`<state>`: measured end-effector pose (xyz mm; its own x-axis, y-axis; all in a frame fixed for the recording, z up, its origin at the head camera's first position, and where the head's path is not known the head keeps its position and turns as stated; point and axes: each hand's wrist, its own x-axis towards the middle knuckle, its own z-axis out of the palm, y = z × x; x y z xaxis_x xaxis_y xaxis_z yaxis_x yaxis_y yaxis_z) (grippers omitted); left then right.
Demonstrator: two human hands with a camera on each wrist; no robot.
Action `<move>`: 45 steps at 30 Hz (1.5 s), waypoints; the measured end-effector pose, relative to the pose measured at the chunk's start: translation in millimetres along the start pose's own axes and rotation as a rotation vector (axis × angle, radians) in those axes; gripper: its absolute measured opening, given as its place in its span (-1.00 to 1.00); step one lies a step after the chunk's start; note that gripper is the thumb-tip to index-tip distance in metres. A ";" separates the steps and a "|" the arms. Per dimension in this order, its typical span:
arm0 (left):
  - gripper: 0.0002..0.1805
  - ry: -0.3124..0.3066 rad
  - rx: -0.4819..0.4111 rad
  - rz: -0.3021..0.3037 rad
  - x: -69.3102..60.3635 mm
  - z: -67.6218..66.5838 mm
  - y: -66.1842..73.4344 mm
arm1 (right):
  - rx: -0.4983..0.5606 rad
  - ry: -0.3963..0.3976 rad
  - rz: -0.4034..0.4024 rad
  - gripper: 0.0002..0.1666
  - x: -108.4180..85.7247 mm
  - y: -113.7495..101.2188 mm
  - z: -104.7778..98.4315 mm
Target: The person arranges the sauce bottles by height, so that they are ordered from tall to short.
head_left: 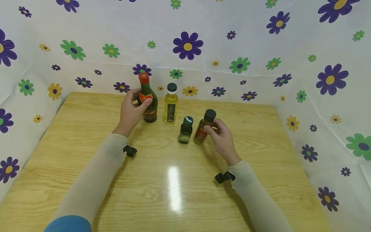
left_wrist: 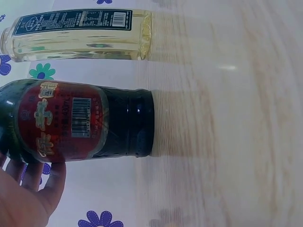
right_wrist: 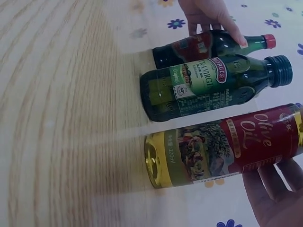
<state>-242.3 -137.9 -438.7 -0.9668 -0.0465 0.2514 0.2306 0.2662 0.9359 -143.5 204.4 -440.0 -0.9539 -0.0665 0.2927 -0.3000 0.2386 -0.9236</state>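
A screened-off nook — flowered sheeting [head_left: 162, 30] behind and beside a wooden table [head_left: 139, 190].

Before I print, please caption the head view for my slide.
Left hand holds a red-capped bottle, right hand a dark-capped bottle; two bottles stand between them.

The wood-grain bench [head_left: 145, 193], marked by a streak of glare [head_left: 174, 190], bears an upright yellow bottle [head_left: 171, 108] and, nearer the front, a small green bottle [head_left: 185, 130]; white flowered cloth [head_left: 127, 25] borders its back and sides.
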 end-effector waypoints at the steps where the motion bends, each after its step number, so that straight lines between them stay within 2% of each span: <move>1: -0.29 0.000 0.001 0.000 0.0 0.0 -0.8 | 0.001 0.013 -0.005 -0.61 0.6 0.4 1.1; 9: -0.28 -0.006 -0.009 -0.017 -1.8 0.1 -0.9 | 0.008 0.081 -0.041 -0.63 12.0 1.4 3.9; 10: -0.30 -0.008 -0.010 -0.023 -3.2 -0.1 3.4 | 0.005 0.083 -0.034 -0.62 14.0 -3.4 4.1; 14: -0.31 -0.011 -0.019 -0.037 -3.6 -1.6 4.4 | -0.012 0.074 -0.023 -0.61 26.5 -3.5 3.4; 21: -0.33 -0.010 -0.023 -0.049 -2.0 -2.1 3.0 | -0.001 0.061 0.020 -0.57 46.1 6.1 4.0; 27: -0.35 -0.010 -0.021 -0.050 -0.1 0.1 2.8 | 0.020 0.006 0.050 -0.56 61.0 0.9 9.1; 34: -0.32 -0.013 -0.016 -0.034 -1.4 -0.3 0.1 | 0.025 -0.079 0.056 -0.58 66.2 -29.5 15.6; 45: -0.26 -0.001 0.015 0.003 -3.2 0.5 0.2 | 0.067 -0.126 0.059 -0.53 74.3 -24.1 27.3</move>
<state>-239.3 -137.3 -439.5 -0.9663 -0.0445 0.2536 0.2315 0.2805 0.9315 -207.4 167.2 -402.8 -0.9623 -0.1759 0.2077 -0.2389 0.1806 -0.9541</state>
